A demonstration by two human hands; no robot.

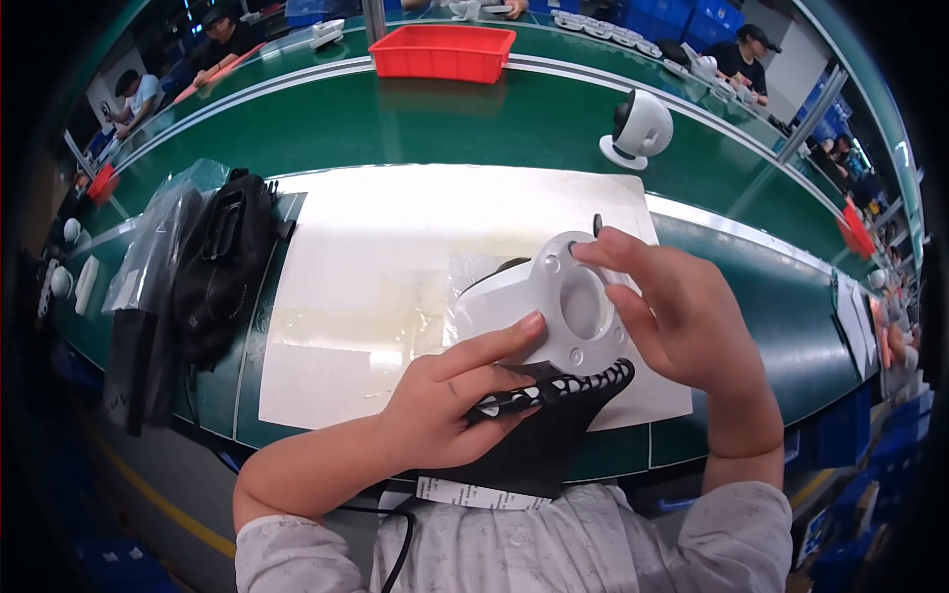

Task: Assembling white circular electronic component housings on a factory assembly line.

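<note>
My left hand [447, 405] is wrapped round a white camera-like housing [494, 308] and a black sheet with rows of white oval spots [583, 383]. The housing lies tilted, its ring-shaped base turned up, showing several small round recesses around a wide hollow. My right hand [682, 314] reaches over the base from the right. Its index fingertip presses by a recess at the upper rim, and the thumb is apart beside the hollow. A small black round pad [597, 224] stands at its fingertips; the exact hold is partly hidden.
A white mat [346, 267] lies on the green bench [445, 119]. On the left are a black fabric bag [222, 277] and clear plastic bags [158, 247]. A finished-looking white camera [641, 128] and a red bin [442, 54] stand farther back. Other people sit beyond.
</note>
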